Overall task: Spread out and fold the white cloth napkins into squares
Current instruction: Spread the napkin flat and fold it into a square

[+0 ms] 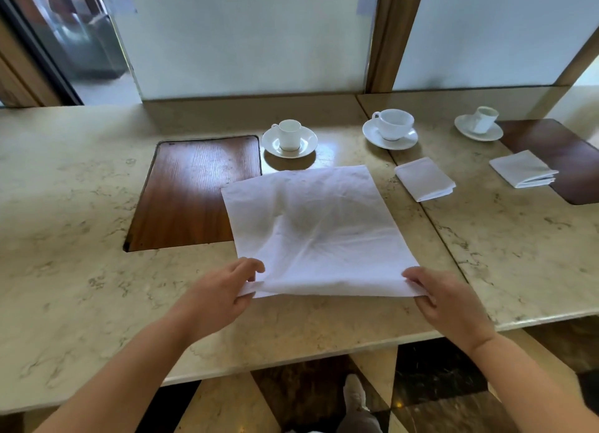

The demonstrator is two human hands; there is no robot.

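A large white cloth napkin (311,225) lies spread on the marble table (81,222), wrinkled, its left part over a wooden inlay. My left hand (227,290) pinches its near left corner and my right hand (444,299) pinches its near right corner, with the near edge lifted slightly off the table. Two folded white napkins lie to the right: one (424,179) near the table seam, another (523,168) farther right on a dark inlay.
Three white cups on saucers stand behind the napkins: one (289,137), a second (390,128) and a third (479,123). A wooden inlay panel (188,192) is set in the table. A frosted glass partition (246,40) rises at the back. The table's front edge runs below my wrists.
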